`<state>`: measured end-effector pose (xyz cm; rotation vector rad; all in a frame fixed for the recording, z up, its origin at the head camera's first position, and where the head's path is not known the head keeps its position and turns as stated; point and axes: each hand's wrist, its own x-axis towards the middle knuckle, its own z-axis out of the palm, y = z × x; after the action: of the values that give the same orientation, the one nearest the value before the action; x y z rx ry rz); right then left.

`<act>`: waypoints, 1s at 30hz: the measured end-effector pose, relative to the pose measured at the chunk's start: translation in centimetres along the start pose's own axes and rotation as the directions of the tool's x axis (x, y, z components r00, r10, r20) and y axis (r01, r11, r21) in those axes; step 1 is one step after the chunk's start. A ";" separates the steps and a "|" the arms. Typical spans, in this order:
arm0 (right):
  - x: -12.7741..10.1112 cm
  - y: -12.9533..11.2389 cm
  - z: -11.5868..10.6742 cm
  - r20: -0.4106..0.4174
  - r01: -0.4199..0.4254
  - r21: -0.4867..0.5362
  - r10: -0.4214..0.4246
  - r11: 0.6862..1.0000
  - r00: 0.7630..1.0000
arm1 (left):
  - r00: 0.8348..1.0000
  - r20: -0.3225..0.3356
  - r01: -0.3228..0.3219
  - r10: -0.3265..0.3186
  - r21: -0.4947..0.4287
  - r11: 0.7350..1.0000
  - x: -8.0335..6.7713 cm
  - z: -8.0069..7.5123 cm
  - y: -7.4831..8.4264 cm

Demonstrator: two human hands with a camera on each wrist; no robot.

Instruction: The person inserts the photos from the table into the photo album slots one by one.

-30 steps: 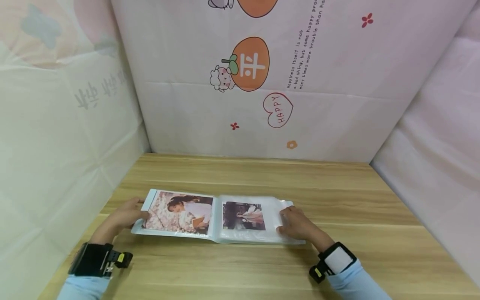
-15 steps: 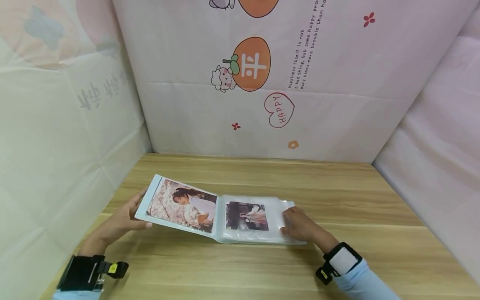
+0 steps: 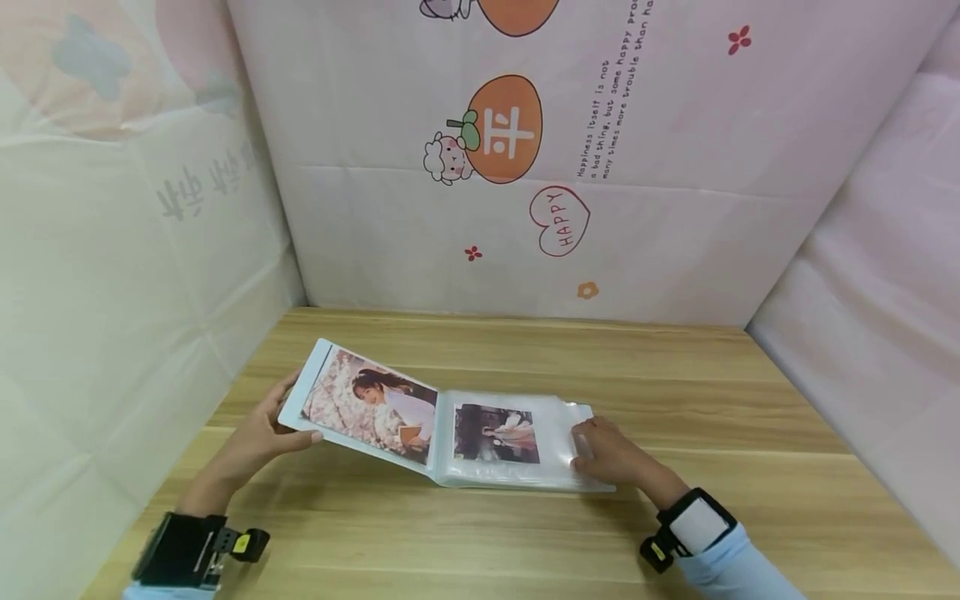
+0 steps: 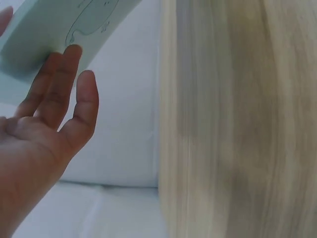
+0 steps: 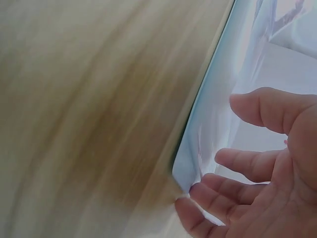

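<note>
An open photo album [image 3: 491,433] lies on the wooden table [image 3: 675,392], with a photo in each facing page. My left hand [image 3: 258,433] holds the album's left cover [image 3: 367,404] tilted up off the table, thumb on its front edge and fingers underneath. The left wrist view shows those straight fingers [image 4: 62,84] against the pale blue outside of the cover [image 4: 64,25]. My right hand [image 3: 611,457] rests on the right-hand stack of clear sleeves. In the right wrist view its loosely bent fingers [image 5: 237,163] touch the corner of the sleeves [image 5: 223,99].
Padded, printed cloth walls [image 3: 525,167] close the table in at the back, left and right. Bare wood [image 3: 465,550] lies in front of the album and to its right [image 3: 750,450].
The left hand has raised the left cover from flat on the table to a steeper tilt. The right hand has stayed on the right pages.
</note>
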<state>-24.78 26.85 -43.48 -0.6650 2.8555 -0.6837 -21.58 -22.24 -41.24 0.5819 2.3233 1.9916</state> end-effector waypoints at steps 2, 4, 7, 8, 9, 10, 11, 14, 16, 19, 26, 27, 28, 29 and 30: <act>-0.4 0.4 -0.2 0.007 -0.016 0.007 0.016 1.000 1.000 | 1.000 -0.026 0.000 0.000 0.027 1.000 0.2 0.4 0.1; -0.7 0.8 -0.4 0.014 -0.026 -0.001 0.026 1.000 1.000 | 0.999 -0.035 -0.001 0.003 0.047 0.999 0.4 0.7 0.1; -1.1 1.4 -0.7 0.024 -0.042 -0.006 0.042 0.999 0.999 | 1.000 -0.029 -0.011 0.013 0.062 0.998 0.6 1.1 0.0; -1.2 1.5 -0.7 0.028 -0.045 -0.007 0.045 0.999 0.999 | 1.000 -0.025 -0.015 0.017 0.062 0.998 0.6 1.2 0.0; -1.2 1.6 -0.7 0.031 -0.046 -0.008 0.046 0.999 0.998 | 1.000 -0.021 -0.019 0.020 0.057 0.998 0.6 1.3 0.0; -1.3 1.6 -0.8 0.034 -0.047 -0.004 0.047 0.999 0.998 | 1.000 -0.018 -0.024 0.025 0.053 0.998 0.7 1.3 0.0; -1.3 1.7 -0.8 0.037 -0.051 0.000 0.051 0.999 0.998 | 0.999 -0.013 -0.030 0.031 0.049 0.998 0.7 1.3 0.0; -1.3 1.7 -0.7 0.036 -0.057 0.004 0.057 0.998 0.998 | 0.998 0.002 -0.055 0.055 0.034 0.998 0.8 1.4 0.0; -1.3 1.6 -0.7 0.037 -0.058 0.005 0.058 0.998 0.998 | 0.997 0.008 -0.075 0.075 0.027 0.997 0.9 1.6 0.1; -1.3 1.6 -0.6 0.039 -0.065 -0.001 0.065 0.998 0.997 | 0.995 -0.002 -0.104 0.104 0.035 0.994 1.2 2.1 0.2; -1.2 1.4 -0.5 0.048 -0.073 -0.011 0.073 0.997 0.996 | 0.990 -0.070 -0.111 0.124 0.174 0.979 1.9 4.4 0.6; -1.3 1.3 -0.5 0.047 -0.071 -0.012 0.071 0.997 0.996 | 0.990 -0.077 -0.103 0.121 0.199 0.975 2.0 4.8 0.7; -1.3 1.3 -0.5 0.046 -0.067 -0.020 0.067 0.998 0.997 | 0.990 -0.085 -0.088 0.109 0.218 0.972 2.0 5.2 0.8; -1.3 1.3 -0.5 0.044 -0.064 -0.028 0.065 0.998 0.997 | 0.991 -0.087 -0.082 0.106 0.241 0.967 2.1 5.6 0.9; -1.3 1.3 -0.5 0.042 -0.060 -0.037 0.061 0.998 0.997 | 0.991 -0.088 -0.077 0.102 0.255 0.964 2.2 5.9 1.0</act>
<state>-24.19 28.68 -43.62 -0.5879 2.8415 -0.6033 -21.86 -15.85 -40.90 0.6224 2.6814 1.8116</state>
